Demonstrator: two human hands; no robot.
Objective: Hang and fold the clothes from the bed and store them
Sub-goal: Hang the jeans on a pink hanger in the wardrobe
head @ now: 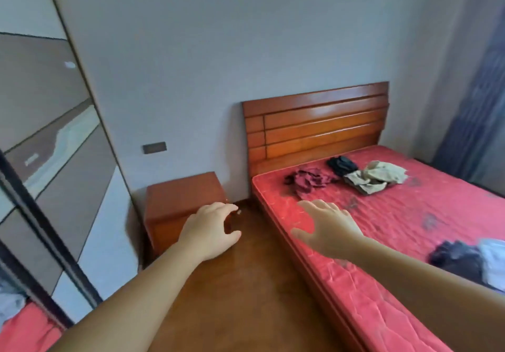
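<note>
right hand (326,224) is nearer the maroon garment (310,180), just ahead up the bed (382,215), both grips released and empty

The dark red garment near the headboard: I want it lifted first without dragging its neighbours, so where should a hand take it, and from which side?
Judging by its pose, pinch the raised bunched folds at the middle of the dark red garment, coming from the near bed edge, where the right hand hovers open. The black garment and the beige garment lie beyond it, toward the headboard.
</note>
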